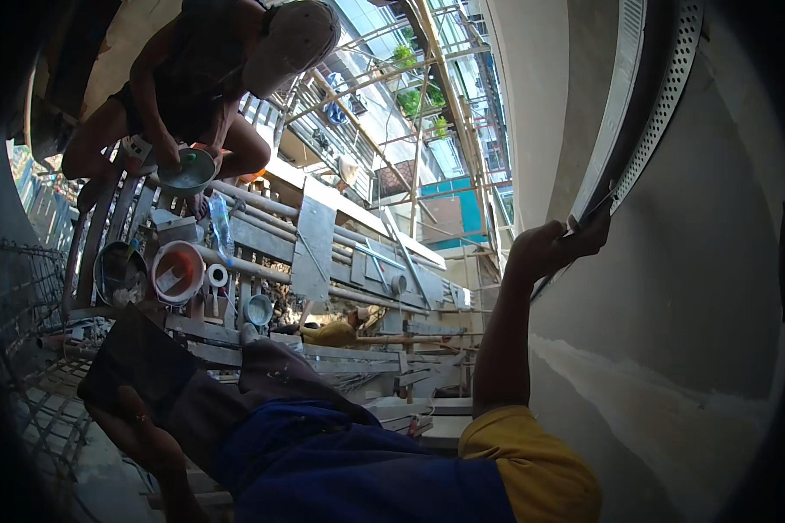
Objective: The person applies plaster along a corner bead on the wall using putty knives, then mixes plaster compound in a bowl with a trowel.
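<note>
1. Trowel blade (584, 228), thin, flat and dark, is pressed edge-on against the grey plastered wall (706, 288). Its long axis runs on a slant from lower left to upper right, and its far tip points up toward the perforated metal strip (663, 105).
2. Only a narrow sliver of the blade shows, so its full shape and its face cannot be made out; it looks dull, without shine.
3. Right hand (554, 246) is closed around the blade's near end, fingers wrapped over it, at the end of a raised bare forearm coming out of a yellow sleeve (532, 471).
4. Left hand (144, 431) is low at the left, fingers curled under the edge of a dark flat board (139, 357) that it grasps; the board tilts up and away from the body.
5. Blue fabric (323, 471) over the person's leg fills the lower middle, between the two arms.
6. The perforated metal strip curves along the wall from just above the blade toward the upper right, pale grey with rows of small holes.
7. Farther off, on scaffold planks and pipes (323, 253), stand an orange bucket (177, 272) and other small containers.
8. Farthest, a second person (209, 78) crouches on the scaffold, one hand on a round metal pan (186, 170).
</note>
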`<state>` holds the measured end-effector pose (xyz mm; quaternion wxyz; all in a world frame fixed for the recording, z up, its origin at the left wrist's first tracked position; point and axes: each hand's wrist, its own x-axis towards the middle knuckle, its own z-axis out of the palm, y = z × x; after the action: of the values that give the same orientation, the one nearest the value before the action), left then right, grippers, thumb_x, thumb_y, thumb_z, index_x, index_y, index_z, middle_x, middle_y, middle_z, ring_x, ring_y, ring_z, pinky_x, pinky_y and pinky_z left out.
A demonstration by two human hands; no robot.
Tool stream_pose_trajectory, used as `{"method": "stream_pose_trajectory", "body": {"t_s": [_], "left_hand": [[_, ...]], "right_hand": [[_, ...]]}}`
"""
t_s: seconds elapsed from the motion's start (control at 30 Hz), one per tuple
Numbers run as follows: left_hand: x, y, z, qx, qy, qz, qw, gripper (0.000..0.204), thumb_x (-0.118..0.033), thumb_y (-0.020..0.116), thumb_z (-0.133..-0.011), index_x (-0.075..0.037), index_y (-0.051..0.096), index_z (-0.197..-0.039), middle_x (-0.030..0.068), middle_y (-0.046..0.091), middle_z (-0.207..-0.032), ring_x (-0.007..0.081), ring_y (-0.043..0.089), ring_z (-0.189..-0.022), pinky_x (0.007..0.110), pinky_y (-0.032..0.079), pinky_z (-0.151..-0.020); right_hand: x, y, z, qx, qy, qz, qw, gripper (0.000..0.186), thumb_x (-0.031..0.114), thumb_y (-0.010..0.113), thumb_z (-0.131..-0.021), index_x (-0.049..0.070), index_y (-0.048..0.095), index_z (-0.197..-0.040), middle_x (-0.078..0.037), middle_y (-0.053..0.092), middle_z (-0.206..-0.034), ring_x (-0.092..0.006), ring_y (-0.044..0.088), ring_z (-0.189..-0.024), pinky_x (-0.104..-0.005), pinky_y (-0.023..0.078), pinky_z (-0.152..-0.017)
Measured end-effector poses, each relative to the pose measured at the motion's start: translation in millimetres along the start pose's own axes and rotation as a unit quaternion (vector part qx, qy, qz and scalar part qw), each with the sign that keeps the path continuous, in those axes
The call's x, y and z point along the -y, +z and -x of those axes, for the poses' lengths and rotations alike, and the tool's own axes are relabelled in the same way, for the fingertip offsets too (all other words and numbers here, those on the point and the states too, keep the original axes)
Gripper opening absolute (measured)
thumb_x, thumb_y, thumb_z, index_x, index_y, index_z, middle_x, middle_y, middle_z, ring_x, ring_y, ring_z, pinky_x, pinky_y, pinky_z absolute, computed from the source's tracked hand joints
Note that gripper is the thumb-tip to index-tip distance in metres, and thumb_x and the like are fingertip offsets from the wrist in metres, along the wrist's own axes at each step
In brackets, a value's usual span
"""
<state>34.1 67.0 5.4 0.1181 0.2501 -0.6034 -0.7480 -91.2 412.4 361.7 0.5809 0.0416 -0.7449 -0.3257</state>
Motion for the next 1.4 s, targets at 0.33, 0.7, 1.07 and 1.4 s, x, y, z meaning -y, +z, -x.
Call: {"method": "stream_pose_trajectory", "body": {"t_s": [0.33, 0.7, 1.07, 1.4], "left_hand": [[4, 2, 3, -0.008, 0.002, 0.005, 1.0, 0.046, -0.024, 0.05, -0.098, 0.006, 0.037, -0.131, 0.0174, 0.047, -0.127, 0.0243, 0.047, -0.118, 0.037, 0.037, -0.101], [-2, 4, 5, -0.015, -0.012, 0.018, 1.0, 0.045, -0.022, 0.049, -0.098, 0.006, 0.037, -0.131, 0.0167, 0.048, -0.125, 0.0234, 0.047, -0.116, 0.036, 0.036, -0.1], [-1, 2, 4, 0.006, -0.03, 0.041, 0.999, 0.048, -0.021, 0.047, -0.099, 0.007, 0.033, -0.135, 0.0174, 0.046, -0.127, 0.0242, 0.046, -0.118, 0.036, 0.034, -0.102], [9, 3, 9, -0.004, -0.023, 0.05, 0.998, 0.052, -0.019, 0.047, -0.098, 0.008, 0.03, -0.138, 0.0184, 0.044, -0.131, 0.0247, 0.044, -0.121, 0.036, 0.033, -0.103]], "right_hand": [[3, 31, -18, -0.044, -0.068, 0.018, 0.997, 0.061, -0.009, 0.041, -0.076, -0.005, 0.034, -0.136, -0.026, 0.042, -0.133, -0.0421, 0.038, -0.124, -0.0512, 0.021, -0.107], [15, 61, -29, -0.09, -0.069, 0.091, 0.989, 0.059, -0.006, 0.05, -0.079, -0.009, 0.03, -0.134, -0.03, 0.04, -0.127, -0.041, 0.042, -0.116, -0.0529, 0.031, -0.099], [9, 30, -19, -0.044, -0.225, 0.003, 0.973, 0.05, 0.001, 0.052, -0.087, -0.007, 0.039, -0.135, -0.027, 0.04, -0.128, -0.0376, 0.037, -0.118, -0.0475, 0.031, -0.098], [5, 31, -89, -0.062, -0.342, 0.036, 0.937, 0.057, 0.001, 0.06, -0.08, 0.002, 0.045, -0.134, -0.02, 0.05, -0.129, -0.0358, 0.049, -0.115, -0.0469, 0.036, -0.094]]}}
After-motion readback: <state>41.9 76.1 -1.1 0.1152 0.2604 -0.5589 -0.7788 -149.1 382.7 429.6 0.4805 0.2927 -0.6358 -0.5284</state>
